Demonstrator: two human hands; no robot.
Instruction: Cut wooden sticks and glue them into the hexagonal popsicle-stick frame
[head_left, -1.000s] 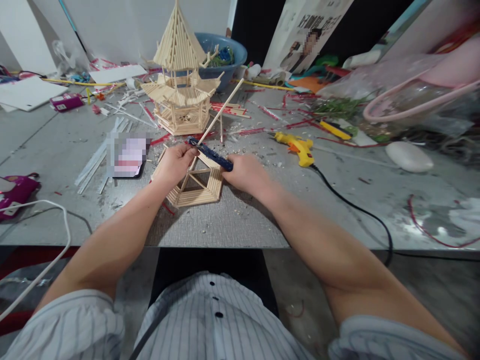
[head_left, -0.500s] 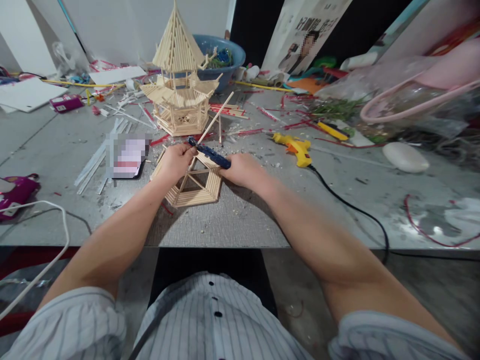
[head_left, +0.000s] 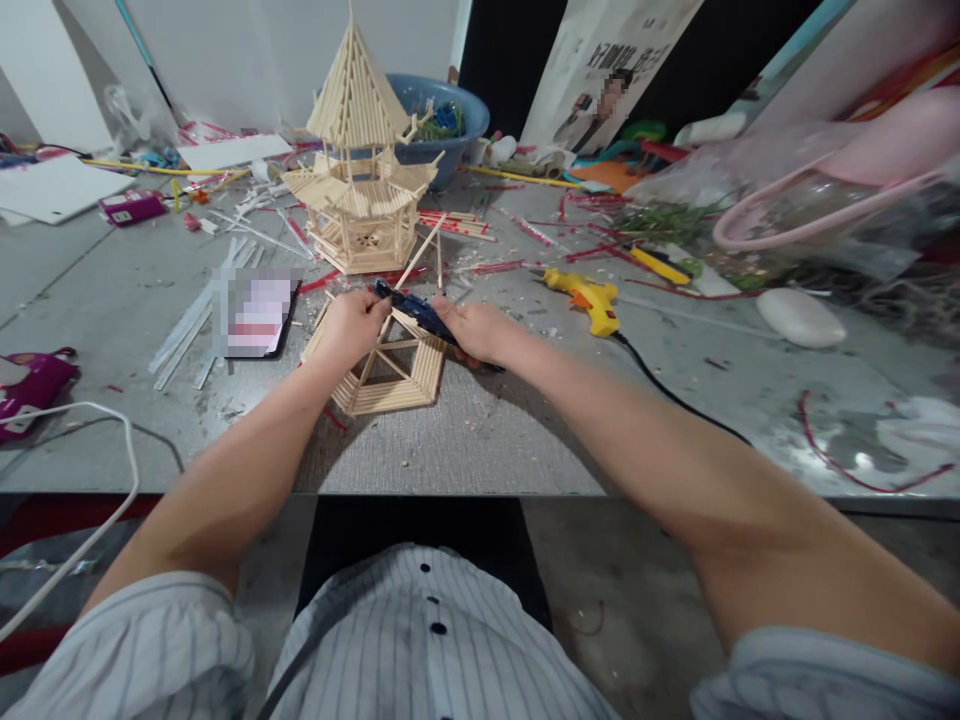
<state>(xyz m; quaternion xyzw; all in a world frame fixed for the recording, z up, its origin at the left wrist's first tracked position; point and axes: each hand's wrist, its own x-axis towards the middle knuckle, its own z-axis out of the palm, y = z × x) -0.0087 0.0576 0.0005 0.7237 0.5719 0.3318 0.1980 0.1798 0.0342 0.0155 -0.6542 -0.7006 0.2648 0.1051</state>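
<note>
A hexagonal frame of wooden sticks lies on the grey table just beyond the near edge. My left hand is closed over its far left side and pinches a long thin wooden stick that slants up to the right. My right hand is closed on a dark blue tool that lies across the frame's far side, its tip next to my left fingers.
A tall stick pagoda model stands behind the frame, a blue bowl behind that. A yellow glue gun with a black cord lies right. A phone and loose sticks lie left; a pink basket sits far right.
My right hand has slid left along the blue tool, closer to my left hand. The long stick has tilted lower. The left hand and the frame have stayed put.
</note>
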